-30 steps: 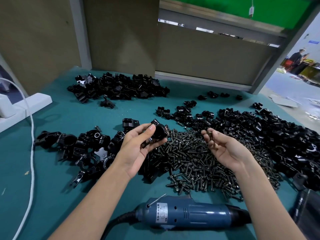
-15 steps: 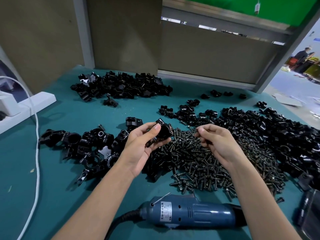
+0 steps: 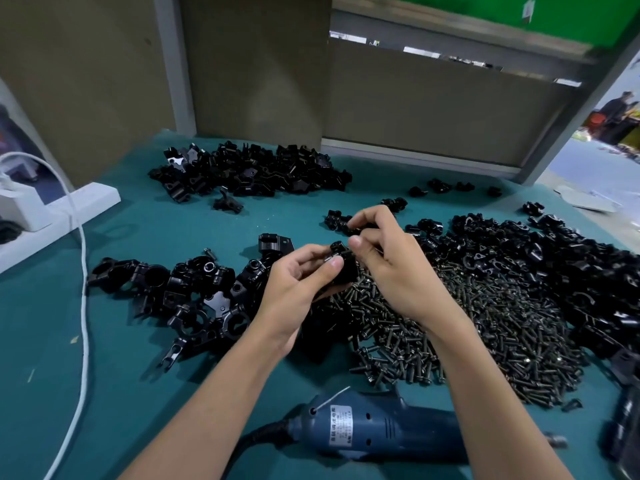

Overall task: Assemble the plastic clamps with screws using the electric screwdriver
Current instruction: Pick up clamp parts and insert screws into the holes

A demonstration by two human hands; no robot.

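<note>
Black clamp pinched between left hand and right hand (screws beneath).

At five o'clock a forearm is covering the tip of the electric screwdriver; at four, a dark object is running off-frame. The left hand is half hiding the clamp.
</note>
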